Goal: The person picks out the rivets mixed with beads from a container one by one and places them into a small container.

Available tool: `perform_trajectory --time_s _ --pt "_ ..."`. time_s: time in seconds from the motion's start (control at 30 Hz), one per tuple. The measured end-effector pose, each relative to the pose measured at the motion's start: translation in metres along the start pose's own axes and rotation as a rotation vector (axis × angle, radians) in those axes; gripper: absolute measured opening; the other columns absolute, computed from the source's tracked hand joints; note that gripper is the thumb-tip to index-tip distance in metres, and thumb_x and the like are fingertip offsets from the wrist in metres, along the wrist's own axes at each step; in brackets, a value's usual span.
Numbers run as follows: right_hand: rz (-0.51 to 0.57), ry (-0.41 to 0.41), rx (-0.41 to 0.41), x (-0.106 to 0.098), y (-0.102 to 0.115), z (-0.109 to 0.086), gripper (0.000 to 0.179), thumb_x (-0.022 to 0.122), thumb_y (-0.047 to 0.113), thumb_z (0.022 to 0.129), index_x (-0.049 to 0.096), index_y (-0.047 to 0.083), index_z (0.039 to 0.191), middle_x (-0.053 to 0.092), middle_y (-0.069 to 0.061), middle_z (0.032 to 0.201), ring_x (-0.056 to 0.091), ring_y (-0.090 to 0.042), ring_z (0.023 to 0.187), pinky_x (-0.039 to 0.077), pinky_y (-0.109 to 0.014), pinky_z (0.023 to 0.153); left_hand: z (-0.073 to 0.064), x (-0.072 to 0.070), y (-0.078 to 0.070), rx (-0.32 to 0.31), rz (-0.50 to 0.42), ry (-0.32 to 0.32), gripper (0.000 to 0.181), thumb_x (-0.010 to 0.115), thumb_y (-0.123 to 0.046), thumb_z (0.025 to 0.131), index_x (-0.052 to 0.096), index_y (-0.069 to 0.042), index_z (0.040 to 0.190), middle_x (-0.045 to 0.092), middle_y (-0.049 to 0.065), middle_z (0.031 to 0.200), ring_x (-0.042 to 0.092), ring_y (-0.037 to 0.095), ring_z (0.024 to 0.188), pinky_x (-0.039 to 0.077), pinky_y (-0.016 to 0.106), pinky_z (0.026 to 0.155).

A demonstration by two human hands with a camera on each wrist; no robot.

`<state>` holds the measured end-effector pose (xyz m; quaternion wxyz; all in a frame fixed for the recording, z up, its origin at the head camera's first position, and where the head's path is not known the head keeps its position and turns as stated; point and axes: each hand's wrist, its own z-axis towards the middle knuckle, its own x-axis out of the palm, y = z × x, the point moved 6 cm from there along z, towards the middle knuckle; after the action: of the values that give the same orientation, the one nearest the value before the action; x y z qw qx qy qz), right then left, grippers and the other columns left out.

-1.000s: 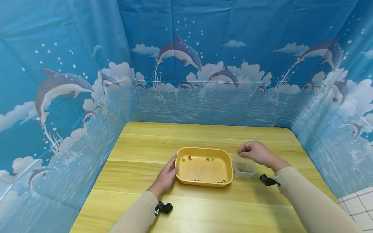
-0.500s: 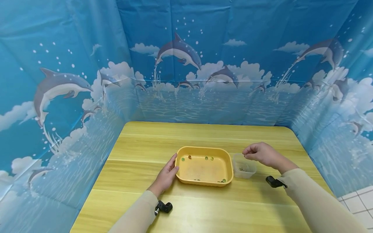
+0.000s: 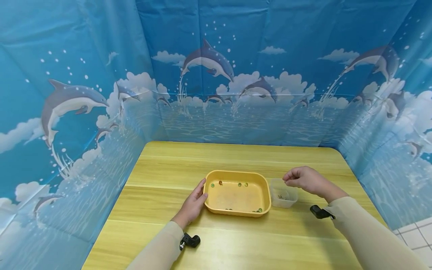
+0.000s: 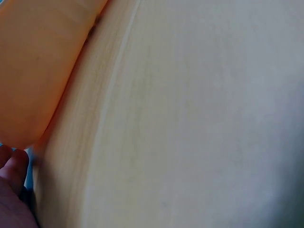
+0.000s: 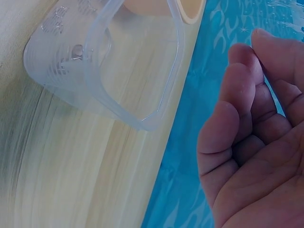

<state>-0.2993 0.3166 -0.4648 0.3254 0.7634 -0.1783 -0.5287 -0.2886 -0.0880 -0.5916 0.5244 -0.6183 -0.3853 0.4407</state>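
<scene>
My left hand (image 3: 192, 206) grips the left side of a yellow plastic tray (image 3: 236, 214), thumb on the rim and fingers along the outer wall. Several small glass marbles lie in the tray, among them an amber one (image 3: 221, 183) near the back left and a green one (image 3: 260, 210) at the front right. Over the back of a clear plastic box (image 3: 284, 202) hangs my right hand (image 3: 305, 180), thumb and forefinger tips close together. In the right wrist view, its fingers are curled; whether anything tiny is pinched between the tips is hidden. Small pieces (image 3: 281, 197) lie in the box.
Tray and box stand side by side on a yellow wood-grain table (image 3: 236, 243). A blue dolphin-printed curtain (image 3: 209, 116) rises behind the table and along both sides. Each wrist bears a black camera mount, such as the left mount (image 3: 190, 240).
My right hand has moved to the right from above the gap between tray and box to over the box's back right, slowing lately. The left hand and tray have stayed put.
</scene>
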Motion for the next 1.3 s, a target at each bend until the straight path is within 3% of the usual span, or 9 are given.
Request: perform_trajectory --time_s 0.77,1.03,1.3 --pt "0.005 0.004 -0.015 0.000 0.004 0.003 0.028 0.070 0.020 0.102 0.073 0.001 0.122 0.075 -0.011 0.111 0.070 -0.020 0.104 0.062 -0.043 0.088 -0.002 0.000 0.000 -0.001 0.005 0.007 0.060 0.043 -0.019 0.115 0.020 -0.030 0.170 0.020 0.011 0.176 0.019 0.030 0.163 0.022 0.049 0.131" --pt "0.003 0.013 -0.030 0.006 0.015 0.015 0.025 0.070 0.022 0.102 0.074 0.007 0.122 0.076 -0.010 0.113 0.070 -0.019 0.104 0.061 -0.043 0.090 -0.002 -0.001 0.001 -0.012 0.021 -0.002 0.060 0.043 -0.022 0.115 0.020 -0.030 0.170 0.021 0.010 0.176 0.020 0.029 0.163 0.023 0.049 0.131" --pt "0.027 0.028 -0.067 0.021 0.035 0.031 0.031 0.069 0.023 0.103 0.072 0.005 0.128 0.075 -0.013 0.117 0.071 -0.022 0.107 0.062 -0.046 0.094 -0.001 -0.001 0.000 -0.017 0.018 -0.001 0.061 0.043 -0.022 0.115 0.019 -0.029 0.170 0.020 0.009 0.176 0.021 0.028 0.163 0.024 0.049 0.131"
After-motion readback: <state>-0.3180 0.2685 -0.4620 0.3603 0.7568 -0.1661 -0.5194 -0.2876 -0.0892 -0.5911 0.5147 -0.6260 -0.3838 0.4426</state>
